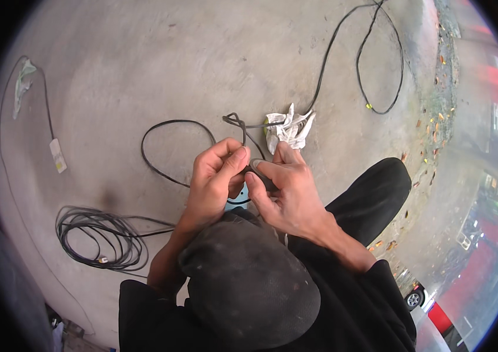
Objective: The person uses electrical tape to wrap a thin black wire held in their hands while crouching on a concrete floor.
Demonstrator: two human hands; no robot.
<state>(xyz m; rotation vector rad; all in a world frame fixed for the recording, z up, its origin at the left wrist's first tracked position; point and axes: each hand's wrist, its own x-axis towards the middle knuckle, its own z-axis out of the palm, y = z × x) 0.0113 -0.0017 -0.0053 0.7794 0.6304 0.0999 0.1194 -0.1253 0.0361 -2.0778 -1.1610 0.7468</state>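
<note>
My left hand (216, 176) pinches a black cable (244, 136) between thumb and forefinger, a small loop of it rising past the fingertips. Close against it, my right hand (289, 190) has thumb and fingers closed on the dark cable too; its exact hold is partly hidden. A wider loop of cable (154, 162) lies on the floor left of my hands. Just beyond my right hand is a crumpled white cloth or glove (289, 130), with cable running by it. A light blue object (238, 198) shows partly beneath my hands.
A coil of black cable (93, 237) lies on the concrete floor (196, 64) at left. A white block (58, 156) on a cord and a pale cloth (24, 79) lie farther left. More cable (402, 58) loops at far right. A black cap (249, 287) hides the lower middle.
</note>
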